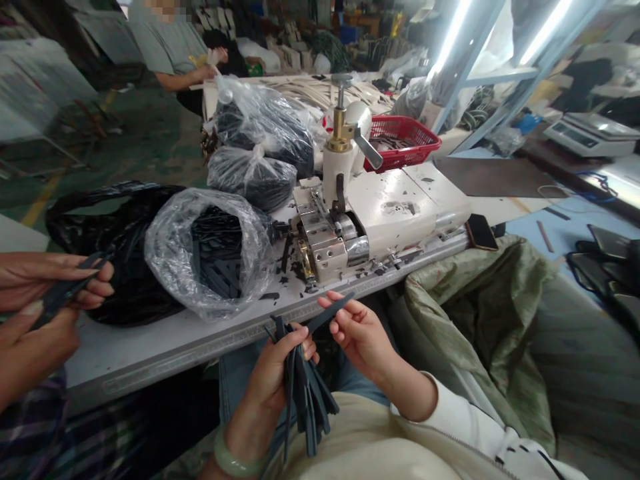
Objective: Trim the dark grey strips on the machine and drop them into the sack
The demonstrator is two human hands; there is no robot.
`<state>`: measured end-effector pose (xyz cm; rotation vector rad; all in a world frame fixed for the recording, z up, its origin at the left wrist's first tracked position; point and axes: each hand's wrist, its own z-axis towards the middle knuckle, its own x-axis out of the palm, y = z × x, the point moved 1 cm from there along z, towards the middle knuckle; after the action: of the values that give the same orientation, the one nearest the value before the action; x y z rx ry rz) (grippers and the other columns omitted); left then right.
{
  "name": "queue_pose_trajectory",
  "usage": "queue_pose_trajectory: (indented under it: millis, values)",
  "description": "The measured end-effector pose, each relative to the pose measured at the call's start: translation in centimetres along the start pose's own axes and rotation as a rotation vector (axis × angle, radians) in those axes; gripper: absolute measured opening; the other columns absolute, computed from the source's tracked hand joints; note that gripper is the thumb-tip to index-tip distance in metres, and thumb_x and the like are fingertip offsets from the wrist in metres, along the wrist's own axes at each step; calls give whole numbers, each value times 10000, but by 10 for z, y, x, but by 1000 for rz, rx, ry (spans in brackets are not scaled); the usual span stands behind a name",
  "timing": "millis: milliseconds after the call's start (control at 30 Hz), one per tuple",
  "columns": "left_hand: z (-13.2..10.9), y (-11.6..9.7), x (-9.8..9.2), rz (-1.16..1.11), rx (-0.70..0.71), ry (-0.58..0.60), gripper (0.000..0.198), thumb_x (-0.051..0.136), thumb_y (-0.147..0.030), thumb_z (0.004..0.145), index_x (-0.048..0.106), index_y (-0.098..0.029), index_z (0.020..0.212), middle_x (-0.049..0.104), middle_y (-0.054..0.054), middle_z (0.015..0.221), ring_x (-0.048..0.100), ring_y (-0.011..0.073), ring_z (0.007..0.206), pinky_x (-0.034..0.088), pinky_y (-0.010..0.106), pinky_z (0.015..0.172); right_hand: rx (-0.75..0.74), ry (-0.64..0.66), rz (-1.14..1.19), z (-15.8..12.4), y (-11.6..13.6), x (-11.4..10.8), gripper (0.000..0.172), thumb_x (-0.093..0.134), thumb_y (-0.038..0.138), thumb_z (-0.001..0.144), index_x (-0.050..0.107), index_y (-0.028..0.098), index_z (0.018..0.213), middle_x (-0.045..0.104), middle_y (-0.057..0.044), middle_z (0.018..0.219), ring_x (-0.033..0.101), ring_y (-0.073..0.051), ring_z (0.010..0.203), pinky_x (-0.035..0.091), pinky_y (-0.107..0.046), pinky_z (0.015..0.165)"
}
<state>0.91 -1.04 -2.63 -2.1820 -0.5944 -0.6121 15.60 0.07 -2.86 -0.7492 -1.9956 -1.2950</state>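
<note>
My left hand (277,363) is closed around a bunch of dark blue-grey strips (311,407) that hang down in front of my lap. Between the fingers of my right hand (361,331) is a single dark strip (330,313), held at a slant, its lower end close to the bunch. Just beyond my hands stands a cream leather-working machine (325,257) with a brass and metal post on top, scraps scattered round its base. Left of it, an open clear plastic bag (165,250) holds many more dark strips (220,270).
At the left edge, another person's hands (65,293) hold dark strips. Filled clear bags (265,113) and a red basket (425,143) stand behind. A phone (481,232) lies on the right, above a green sack (450,293). Another person (170,53) stands at the far table.
</note>
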Motion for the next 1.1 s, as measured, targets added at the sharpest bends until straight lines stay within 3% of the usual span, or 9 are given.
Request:
queue_pose_trajectory:
  millis: [267, 533, 633, 767, 867, 933, 1000, 1100]
  values:
    - [-5, 4, 0, 61, -37, 63, 190, 771, -240, 670, 601, -155, 665, 504, -47, 499, 456, 84, 466, 477, 256, 529, -22, -14, 42, 9, -3, -3, 187, 787, 235, 720, 737, 126, 863, 753, -78, 827, 577, -30, 517, 486, -90, 502]
    - [0, -5, -13, -50, -225, 138, 209, 792, -243, 662, 694, -108, 789, 481, -59, 520, 441, 52, 460, 480, 224, 518, 30, -79, 40, 16, 15, -8, 218, 769, 224, 738, 713, 97, 905, 753, -102, 869, 582, -40, 508, 497, -99, 478]
    - [1, -2, -12, -55, -331, 201, 219, 788, -270, 679, 691, -114, 797, 475, -59, 522, 438, 53, 456, 485, 226, 515, 27, 0, 24, 15, 13, -7, 189, 762, 230, 754, 689, 118, 888, 731, -64, 814, 552, -38, 522, 488, -110, 502]
    - [2, 4, -6, -4, -386, 238, 204, 780, -263, 682, 664, -116, 763, 465, -58, 524, 434, 58, 452, 498, 243, 518, 60, 254, 99, 16, 6, -4, 171, 729, 267, 784, 591, 172, 816, 555, 30, 669, 454, -66, 531, 451, -168, 492]
    - [1, 7, -1, 69, -357, 251, 166, 740, -244, 707, 646, -112, 743, 471, -49, 522, 438, 66, 449, 496, 255, 510, 132, 367, 190, 21, 0, -3, 248, 731, 283, 762, 502, 192, 740, 397, 54, 616, 411, -99, 561, 437, -208, 507]
    - [0, 8, 2, 95, -270, 228, 145, 725, -227, 706, 627, -120, 709, 474, -47, 508, 445, 72, 447, 488, 257, 507, 155, 382, 219, 25, -4, -5, 266, 749, 285, 738, 500, 192, 722, 380, 55, 608, 401, -103, 575, 430, -215, 539]
    - [-2, 7, 4, 114, -152, 175, 147, 725, -212, 693, 599, -140, 674, 481, -48, 485, 455, 80, 442, 476, 255, 505, 166, 355, 192, 27, -6, -6, 253, 742, 368, 751, 584, 181, 816, 490, 29, 679, 412, -100, 598, 410, -212, 550]
    - [-4, 5, 4, 165, -12, 98, 174, 730, -213, 684, 566, -163, 652, 508, -43, 465, 476, 95, 441, 462, 261, 511, 86, 243, 39, 26, -6, -6, 413, 672, 475, 808, 651, 153, 1066, 642, -48, 884, 386, -80, 577, 350, -206, 513]
